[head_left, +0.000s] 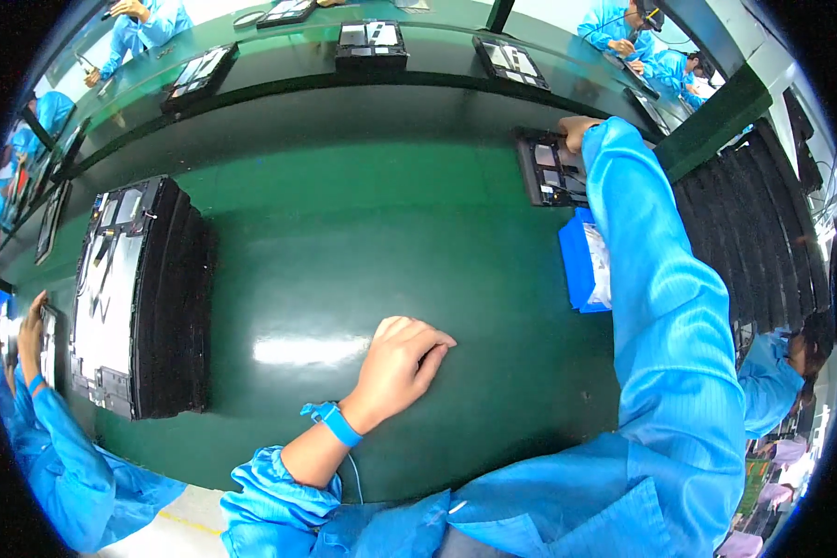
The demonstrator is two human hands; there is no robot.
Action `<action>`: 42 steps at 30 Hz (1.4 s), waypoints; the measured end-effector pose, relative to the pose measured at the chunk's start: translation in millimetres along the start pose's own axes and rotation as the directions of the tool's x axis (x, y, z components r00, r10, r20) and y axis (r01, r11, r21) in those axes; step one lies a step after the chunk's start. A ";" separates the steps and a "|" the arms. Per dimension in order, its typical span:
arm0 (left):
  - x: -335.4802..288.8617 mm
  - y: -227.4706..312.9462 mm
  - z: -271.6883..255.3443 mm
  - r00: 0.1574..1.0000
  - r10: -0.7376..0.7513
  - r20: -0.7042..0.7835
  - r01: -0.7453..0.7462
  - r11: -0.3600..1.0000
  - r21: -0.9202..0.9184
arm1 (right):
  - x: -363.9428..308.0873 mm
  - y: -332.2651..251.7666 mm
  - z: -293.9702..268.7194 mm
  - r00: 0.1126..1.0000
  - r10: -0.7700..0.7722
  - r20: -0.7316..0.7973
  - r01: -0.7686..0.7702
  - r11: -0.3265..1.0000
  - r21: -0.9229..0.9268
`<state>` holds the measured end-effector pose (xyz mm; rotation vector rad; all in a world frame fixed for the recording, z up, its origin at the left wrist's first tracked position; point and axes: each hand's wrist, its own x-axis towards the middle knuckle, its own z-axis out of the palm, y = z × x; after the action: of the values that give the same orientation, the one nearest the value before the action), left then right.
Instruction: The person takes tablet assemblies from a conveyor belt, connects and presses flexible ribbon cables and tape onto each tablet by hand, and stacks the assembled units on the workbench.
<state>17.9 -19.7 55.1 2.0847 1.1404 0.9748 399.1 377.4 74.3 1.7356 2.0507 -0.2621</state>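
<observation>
My left hand (405, 365) rests on the green tabletop (363, 251) with its fingers curled and nothing visible in them. A blue wrist strap (339, 426) with a thin cord circles that wrist. Far to the right, my stretched right arm ends at a partly assembled tablet (549, 169), dark-framed with silvery panels inside. My right hand (578, 132) is closed at its far right edge; the fingertips are partly hidden. Just nearer than the tablet, a blue bin (575, 265) holds whitish contents, partly covered by my sleeve.
A tall stack of black trays (172, 307) with an open tablet on top stands at the left. More black trays (753, 223) are piled at the right. A raised shelf (437, 70) behind carries several open tablets. At the left edge, a co-worker's hand (31, 339) touches another device.
</observation>
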 end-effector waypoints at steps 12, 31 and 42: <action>18.8 6.5 13.8 0.999 0.041 -0.028 -0.043 0.998 -0.052 | -114.2 -10.0 -102.5 0.933 -0.070 -0.354 0.049 0.996 -0.068; 7.2 42.6 20.8 0.881 -0.428 -0.200 0.091 0.569 -0.817 | -264.7 -163.5 7.0 0.956 0.049 -0.288 0.288 0.015 0.958; -49.9 65.4 16.1 0.949 -0.303 0.081 0.302 0.814 -0.496 | -349.7 -194.0 130.8 0.946 0.098 -0.310 0.325 -0.312 0.893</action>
<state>42.2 -96.4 78.6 1.4318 1.0384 0.9872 278.4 -25.5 87.5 2.2534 2.0857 -2.8008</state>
